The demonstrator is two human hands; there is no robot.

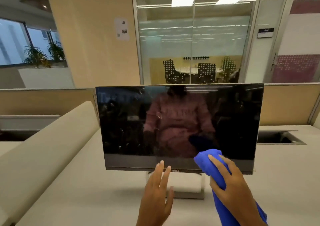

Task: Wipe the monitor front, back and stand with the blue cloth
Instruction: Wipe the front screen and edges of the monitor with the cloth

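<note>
Ahead of me a pale counter [69,191] runs to a low tan partition [43,101], with an open cable hatch [280,137] on its right. Beyond stands a beige pillar [97,52] carrying a paper notice [122,29]. Right of it a glass wall [190,35] shows a meeting room with a round table [187,69] and dark chairs [171,71]. Far left, plants [35,56] stand before a window [12,42].

I see a beige table [103,199] with an open cable hatch [277,138] at its right. Beyond it I make out potted plants [36,56] and chairs [207,72] behind glass.
</note>
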